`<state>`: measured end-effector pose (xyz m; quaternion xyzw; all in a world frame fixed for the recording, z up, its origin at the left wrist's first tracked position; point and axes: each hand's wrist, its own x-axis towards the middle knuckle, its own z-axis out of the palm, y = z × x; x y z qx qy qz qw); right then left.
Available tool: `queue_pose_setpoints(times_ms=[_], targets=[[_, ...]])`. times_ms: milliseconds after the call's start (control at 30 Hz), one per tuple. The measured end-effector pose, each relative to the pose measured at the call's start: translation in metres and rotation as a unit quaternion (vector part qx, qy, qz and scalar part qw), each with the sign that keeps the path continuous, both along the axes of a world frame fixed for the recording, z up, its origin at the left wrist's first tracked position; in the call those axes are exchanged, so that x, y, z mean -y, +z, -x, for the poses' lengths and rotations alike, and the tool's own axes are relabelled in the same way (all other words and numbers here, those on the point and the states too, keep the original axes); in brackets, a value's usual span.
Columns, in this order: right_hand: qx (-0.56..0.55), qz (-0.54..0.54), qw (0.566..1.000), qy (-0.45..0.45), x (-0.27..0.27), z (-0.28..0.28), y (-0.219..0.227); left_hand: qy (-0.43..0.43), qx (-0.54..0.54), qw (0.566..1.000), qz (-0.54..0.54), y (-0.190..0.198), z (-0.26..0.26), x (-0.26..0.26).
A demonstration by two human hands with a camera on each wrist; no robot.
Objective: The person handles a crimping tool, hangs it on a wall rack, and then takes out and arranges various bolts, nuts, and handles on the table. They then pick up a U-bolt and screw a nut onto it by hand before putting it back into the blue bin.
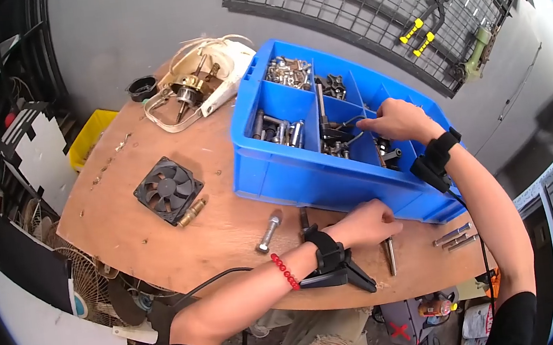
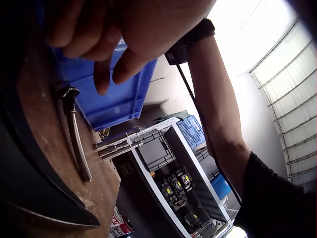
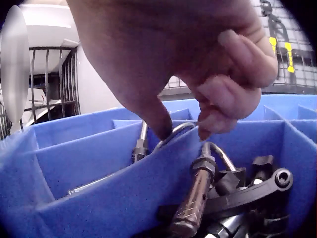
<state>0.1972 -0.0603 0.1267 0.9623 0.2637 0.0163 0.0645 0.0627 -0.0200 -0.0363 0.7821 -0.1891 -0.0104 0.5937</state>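
My right hand (image 1: pixel 397 121) reaches into the divided blue bin (image 1: pixel 270 173). In the right wrist view its thumb and curled fingers pinch a thin bent metal rod (image 3: pixel 179 130) above a divider. Just below them lie a metal tube with a hex nut (image 3: pixel 194 201) and a black lever arm (image 3: pixel 247 196). My left hand (image 1: pixel 367 223) hovers by the bin's front wall, fingers loosely bent and holding nothing. Beneath it, a metal rod with a black head (image 2: pixel 74 131) rests on the table. A black angular part (image 1: pixel 356 276) lies under the left wrist.
On the wooden table (image 1: pixel 108 191) are a black fan (image 1: pixel 168 190), a brass fitting (image 1: pixel 191 211), a large bolt (image 1: pixel 269 231) and several metal pins (image 1: pixel 454 237). A cream housing with a motor (image 1: pixel 189 90) stands behind. Bin compartments hold small hardware (image 1: pixel 289 73) and silver bolts (image 1: pixel 279 131).
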Motion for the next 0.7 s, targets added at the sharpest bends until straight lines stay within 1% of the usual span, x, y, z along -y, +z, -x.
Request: queue_pose_setpoints(times_ms=[67, 133, 233, 333, 367, 400, 467, 533, 567, 600, 700], targets=[[-0.002, 0.009, 1.0, -0.003, -0.008, 0.004, 0.002, -0.009, -0.018, 1.0, -0.013, 0.007, 0.003, -0.002], [-0.009, 0.017, 1.0, -0.014, -0.014, 0.01, 0.005, -0.011, -0.012, 1.0, -0.008, 0.005, 0.001, -0.002], [0.043, 0.03, 0.998, 0.015, -0.021, 0.006, 0.002, -0.023, -0.01, 1.0, -0.013, 0.004, -0.001, -0.001], [0.087, 0.037, 0.995, 0.022, -0.029, 0.01, 0.012, -0.023, -0.005, 1.0, -0.015, 0.004, -0.001, -0.001], [0.116, 0.031, 0.992, 0.033, -0.03, 0.009, 0.021, -0.02, -0.002, 1.0, -0.012, 0.002, 0.0, -0.001], [0.199, 0.004, 0.977, 0.072, -0.025, 0.002, 0.025, -0.02, -0.003, 1.0, -0.012, 0.0, -0.001, -0.001], [0.078, -0.035, 0.996, 0.033, -0.021, 0.0, 0.059, -0.024, 0.0, 1.0, -0.011, 0.0, -0.002, 0.0], [0.048, -0.142, 0.987, 0.064, -0.006, -0.003, 0.071, -0.027, -0.002, 0.999, -0.017, 0.0, -0.004, 0.0], [0.048, -0.183, 0.977, 0.098, 0.002, 0.002, 0.075, -0.027, -0.003, 0.999, -0.021, 0.001, -0.004, 0.0], [0.025, -0.257, 0.961, 0.102, 0.01, 0.011, 0.076, -0.027, -0.007, 0.999, -0.018, 0.002, -0.003, -0.001], [-0.069, -0.382, 0.913, 0.124, 0.04, 0.046, 0.069, -0.028, -0.015, 0.999, -0.009, 0.006, 0.0, -0.003]])
